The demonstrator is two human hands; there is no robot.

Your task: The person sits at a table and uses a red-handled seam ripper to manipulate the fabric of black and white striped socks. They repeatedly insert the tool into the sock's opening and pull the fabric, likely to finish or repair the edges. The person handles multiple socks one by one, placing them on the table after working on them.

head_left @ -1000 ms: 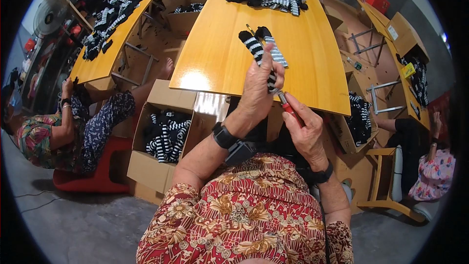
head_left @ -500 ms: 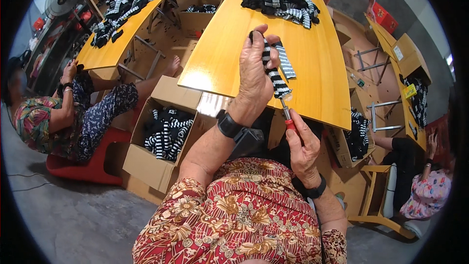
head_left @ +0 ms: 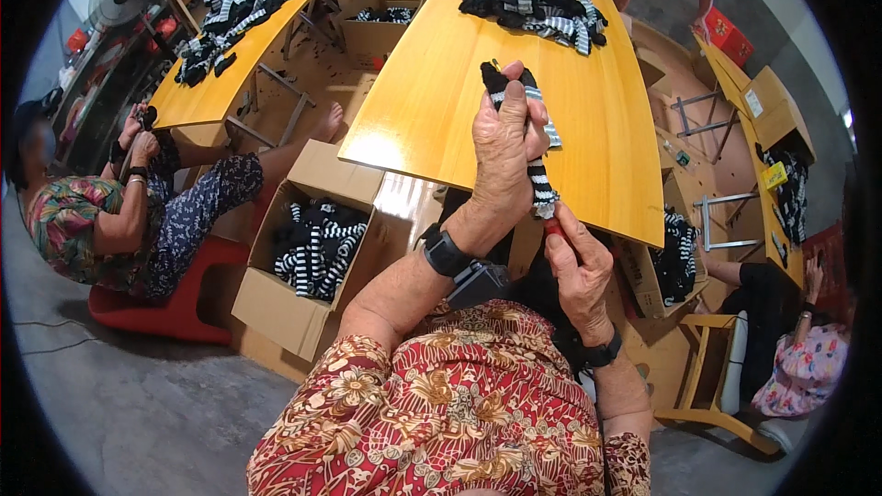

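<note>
My left hand is closed round a black-and-white striped knitted tube, sock-like in shape. The tube's black end sticks out above my fingers, with a small yellowish bit at its top. At the tube's lower end my right hand grips a tool by its red handle. The tool's metal shaft is hidden, seemingly inside the tube. Behind my left fingers lies a grey-and-white striped piece on the yellow table.
A heap of striped knitwear covers the table's far end. Open cartons of knitwear stand left and right of me. A seated person works at a second table; others are at the back and right.
The tool's metal shaft, visible before, has gone out of sight at the tube's lower end. My right hand is now close against the tube, and the black end shows more above my left hand.
</note>
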